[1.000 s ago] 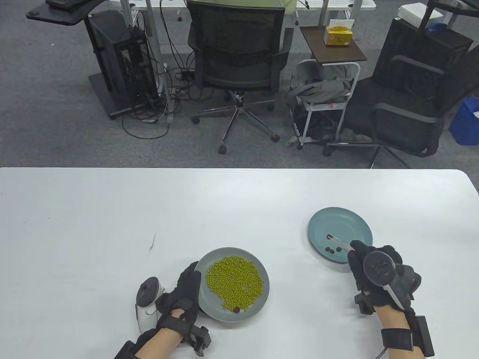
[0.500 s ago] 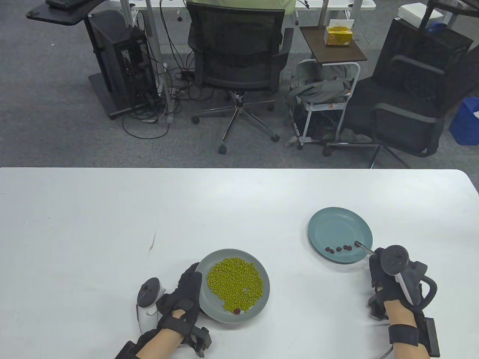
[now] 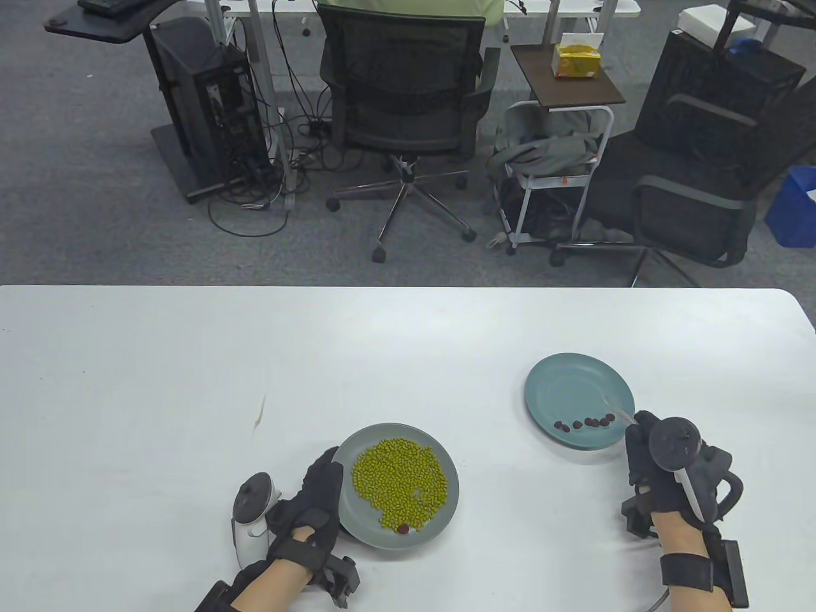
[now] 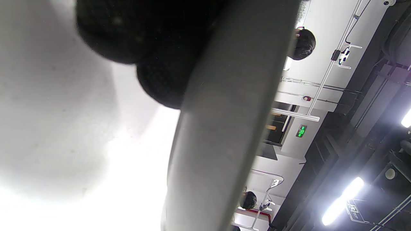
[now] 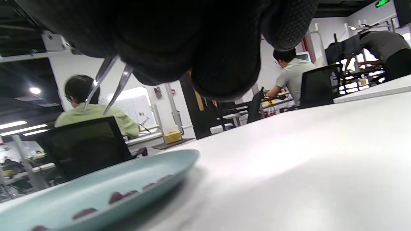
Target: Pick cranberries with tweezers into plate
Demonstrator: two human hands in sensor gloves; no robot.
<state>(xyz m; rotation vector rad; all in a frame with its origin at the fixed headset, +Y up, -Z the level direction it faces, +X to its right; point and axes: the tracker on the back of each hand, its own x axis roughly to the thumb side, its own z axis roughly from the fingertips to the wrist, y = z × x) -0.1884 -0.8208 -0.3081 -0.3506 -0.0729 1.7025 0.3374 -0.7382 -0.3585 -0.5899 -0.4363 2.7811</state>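
Five cranberries (image 3: 585, 422) lie in a row on the near part of the teal plate (image 3: 561, 382), at the right of the white table (image 3: 191, 357).

One more cranberry (image 3: 403, 528) is seen at the near edge of the green beans (image 3: 400, 481) on the grey plate (image 3: 446, 510), left of centre. The tweezers (image 3: 616, 408) are gripped by the right hand (image 3: 663, 472) just beside the teal plate's near right rim; their tips are parted above the plate and hold nothing, as the right wrist view shows, though the handle is hidden in the glove. The grey plate's left rim is held by the left hand (image 3: 312, 503), fingers curled against it; the left wrist view is mostly blocked by that rim and dark fingertips (image 4: 167, 80).
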